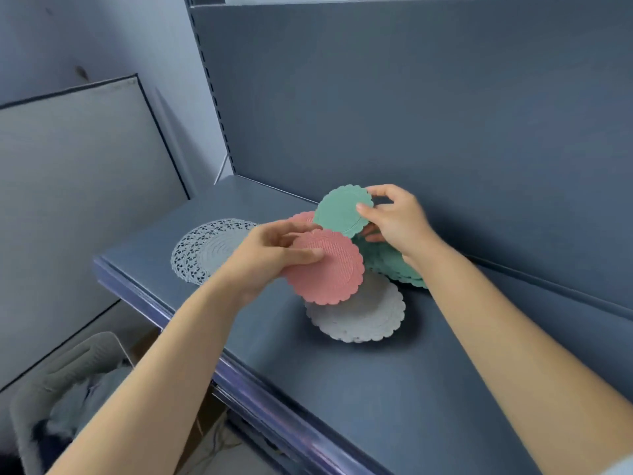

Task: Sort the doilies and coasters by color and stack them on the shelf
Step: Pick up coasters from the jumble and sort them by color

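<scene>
While the pink coaster (329, 274) is pinched between the thumb and fingers of the left hand (267, 260), sticking out at that hand's 3 o'clock, the green coaster (339, 209) is pinched by the right hand (399, 222) and pokes out at its 9 o'clock. Both are held up off the shelf (342, 389). At the pink one's 6 o'clock a grey coaster stack (363, 317) lies flat, and at its 3 o'clock there's a green stack (387, 265) under the right wrist. Another pink coaster (303, 217) peeks out at 11 o'clock, and a lacy grey doily (202, 252) lies at the left hand's 9 o'clock.
</scene>
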### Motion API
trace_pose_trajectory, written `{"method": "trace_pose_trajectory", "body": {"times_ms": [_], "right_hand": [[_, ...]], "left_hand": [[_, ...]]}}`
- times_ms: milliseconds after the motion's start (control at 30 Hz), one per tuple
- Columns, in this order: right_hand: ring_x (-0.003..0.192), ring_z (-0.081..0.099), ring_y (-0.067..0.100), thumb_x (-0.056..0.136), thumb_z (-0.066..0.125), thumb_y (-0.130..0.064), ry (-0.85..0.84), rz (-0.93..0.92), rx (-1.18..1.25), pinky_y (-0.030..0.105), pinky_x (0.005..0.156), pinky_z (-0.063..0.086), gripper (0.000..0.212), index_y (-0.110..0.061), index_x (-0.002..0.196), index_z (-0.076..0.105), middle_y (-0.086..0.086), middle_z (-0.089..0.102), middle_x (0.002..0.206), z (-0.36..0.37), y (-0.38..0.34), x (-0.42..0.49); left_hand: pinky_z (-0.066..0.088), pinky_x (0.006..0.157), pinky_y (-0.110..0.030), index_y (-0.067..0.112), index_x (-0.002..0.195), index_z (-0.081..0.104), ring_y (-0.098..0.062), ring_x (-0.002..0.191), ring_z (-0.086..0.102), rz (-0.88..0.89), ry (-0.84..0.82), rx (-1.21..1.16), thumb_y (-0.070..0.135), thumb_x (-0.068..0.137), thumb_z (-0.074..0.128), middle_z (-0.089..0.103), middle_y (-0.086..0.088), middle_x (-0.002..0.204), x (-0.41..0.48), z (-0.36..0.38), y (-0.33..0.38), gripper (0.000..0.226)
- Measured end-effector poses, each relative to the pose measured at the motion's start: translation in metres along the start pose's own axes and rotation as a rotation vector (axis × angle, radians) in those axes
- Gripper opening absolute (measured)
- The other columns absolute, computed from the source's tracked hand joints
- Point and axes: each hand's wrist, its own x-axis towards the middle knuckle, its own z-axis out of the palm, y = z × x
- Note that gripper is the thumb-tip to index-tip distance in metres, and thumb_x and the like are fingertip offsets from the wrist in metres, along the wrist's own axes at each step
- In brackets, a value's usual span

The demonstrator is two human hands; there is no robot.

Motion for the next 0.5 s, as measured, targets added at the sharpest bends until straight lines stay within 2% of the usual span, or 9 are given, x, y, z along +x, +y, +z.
{"method": "trace_pose_trajectory", "body": {"times_ms": [133, 200, 267, 333, 500], "right_hand": [[0.053, 0.055, 0.011, 0.090, 0.061, -0.011, 0.019, 0.049, -0.090, 0.019, 0.048, 0.048, 0.027, -0.015, 0.117, 0.061, -0.001, 0.062, 0.076, 0.024, -0.005, 0.011], [0.063, 0.055, 0.012, 0.090, 0.058, -0.010, 0.080, 0.066, -0.157, 0.019, 0.049, 0.046, 0.025, -0.018, 0.113, 0.064, -0.003, 0.061, 0.088, 0.030, -0.009, 0.014], [0.083, 0.059, 0.015, 0.090, 0.053, -0.007, 0.176, 0.054, -0.218, 0.024, 0.064, 0.048, 0.025, -0.020, 0.104, 0.067, -0.004, 0.064, 0.101, 0.030, -0.012, 0.013], [0.094, 0.057, 0.015, 0.088, 0.049, -0.004, 0.254, 0.063, -0.253, 0.029, 0.077, 0.043, 0.027, -0.020, 0.098, 0.069, -0.002, 0.065, 0.103, 0.028, -0.014, 0.006], [0.092, 0.057, 0.016, 0.089, 0.047, -0.006, 0.482, 0.143, -0.270, 0.028, 0.075, 0.042, 0.028, -0.021, 0.098, 0.069, -0.003, 0.065, 0.099, 0.027, -0.007, -0.022]], "left_hand": [[0.052, 0.069, -0.025, 0.009, 0.104, 0.068, -0.018, 0.078, 0.063, -0.001, 0.074, -0.124, 0.000, 0.080, 0.068, 0.070, -0.007, 0.092, 0.043, -0.052, 0.008, 0.025], [0.052, 0.065, -0.022, 0.006, 0.110, 0.066, -0.017, 0.076, 0.062, -0.010, 0.085, -0.102, 0.001, 0.082, 0.068, 0.068, -0.009, 0.097, 0.066, -0.067, 0.009, 0.028], [0.053, 0.064, -0.019, 0.009, 0.108, 0.066, -0.015, 0.076, 0.063, -0.013, 0.020, -0.067, 0.003, 0.082, 0.069, 0.067, -0.009, 0.100, 0.085, -0.072, 0.010, 0.027], [0.054, 0.068, -0.021, 0.010, 0.107, 0.066, -0.016, 0.080, 0.064, -0.010, -0.084, -0.047, 0.004, 0.079, 0.072, 0.067, -0.010, 0.104, 0.099, -0.070, 0.012, 0.029], [0.051, 0.082, -0.032, 0.014, 0.102, 0.068, -0.019, 0.086, 0.064, 0.043, -0.223, 0.035, 0.009, 0.076, 0.077, 0.067, -0.007, 0.098, 0.125, -0.060, 0.014, 0.027]]}}
